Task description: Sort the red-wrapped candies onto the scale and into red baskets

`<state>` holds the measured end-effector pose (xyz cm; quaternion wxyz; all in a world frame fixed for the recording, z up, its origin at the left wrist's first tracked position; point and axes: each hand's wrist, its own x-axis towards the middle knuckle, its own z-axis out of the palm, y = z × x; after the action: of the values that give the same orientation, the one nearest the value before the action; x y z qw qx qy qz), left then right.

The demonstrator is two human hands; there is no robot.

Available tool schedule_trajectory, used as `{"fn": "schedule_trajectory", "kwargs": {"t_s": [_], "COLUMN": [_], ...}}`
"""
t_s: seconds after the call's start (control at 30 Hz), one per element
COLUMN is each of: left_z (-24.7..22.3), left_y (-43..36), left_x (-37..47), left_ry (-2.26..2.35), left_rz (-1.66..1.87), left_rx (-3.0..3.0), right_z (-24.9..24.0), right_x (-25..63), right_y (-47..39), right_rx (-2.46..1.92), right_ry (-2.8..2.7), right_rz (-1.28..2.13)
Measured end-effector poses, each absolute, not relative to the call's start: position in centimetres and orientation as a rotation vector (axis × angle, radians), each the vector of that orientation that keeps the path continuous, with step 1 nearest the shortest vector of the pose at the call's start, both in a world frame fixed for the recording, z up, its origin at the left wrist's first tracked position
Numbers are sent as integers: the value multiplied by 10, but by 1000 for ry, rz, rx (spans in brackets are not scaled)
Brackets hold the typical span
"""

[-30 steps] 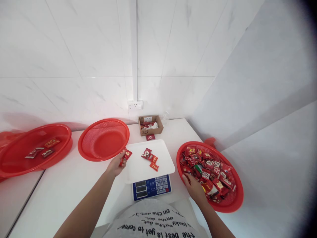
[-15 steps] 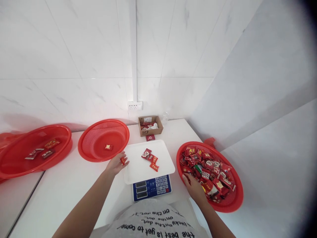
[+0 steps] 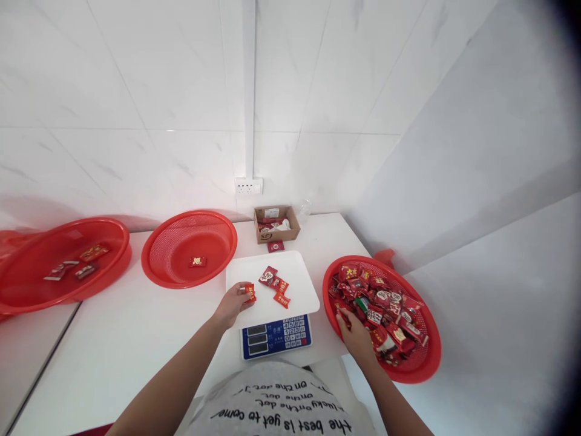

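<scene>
Over the left part of the white scale tray (image 3: 297, 272), my left hand (image 3: 233, 304) is closed on a small red wrapped candy (image 3: 250, 293). Several red packets lie at the middle of the tray, among them a dark red packet (image 3: 267, 275) and a bright red candy (image 3: 282, 299). My right hand (image 3: 354, 333) is at the near left side of the right red basket (image 3: 433, 363), which holds a heap of red snack packets (image 3: 381, 309). Its fingers are bent against the packets there; whether they grip one is hidden.
The scale's blue keypad panel (image 3: 276, 336) faces me. A red basket (image 3: 158, 275) with one packet (image 3: 197, 261) stands left of the tray, and a red basin (image 3: 120, 266) with several packets farther left. Behind the tray are a cardboard box (image 3: 279, 235) and a dark red packet (image 3: 275, 246).
My left hand has moved right with the candy, from the tray's left edge to over the tray. My right hand stays at the right basket, its fingers slightly shifted. The view has tilted a little.
</scene>
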<state>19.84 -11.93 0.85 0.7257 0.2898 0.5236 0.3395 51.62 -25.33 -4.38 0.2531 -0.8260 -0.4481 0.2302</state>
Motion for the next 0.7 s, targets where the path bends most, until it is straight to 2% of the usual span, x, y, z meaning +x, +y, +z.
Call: {"fn": "schedule_trajectory", "kwargs": {"t_s": [0.43,0.7], "left_z": [3,15], "left_y": [-120,-129], "left_x": [215,236], "left_ry": [1354,1415], "left_rz": [733,702], "left_rx": [726,658], "right_z": [6,9], "right_x": [511,461], "right_y": [-196,-173], "right_rx": [-1973,-1866], "right_ry": [-1174,-1577], "right_rz": [612,1112]}}
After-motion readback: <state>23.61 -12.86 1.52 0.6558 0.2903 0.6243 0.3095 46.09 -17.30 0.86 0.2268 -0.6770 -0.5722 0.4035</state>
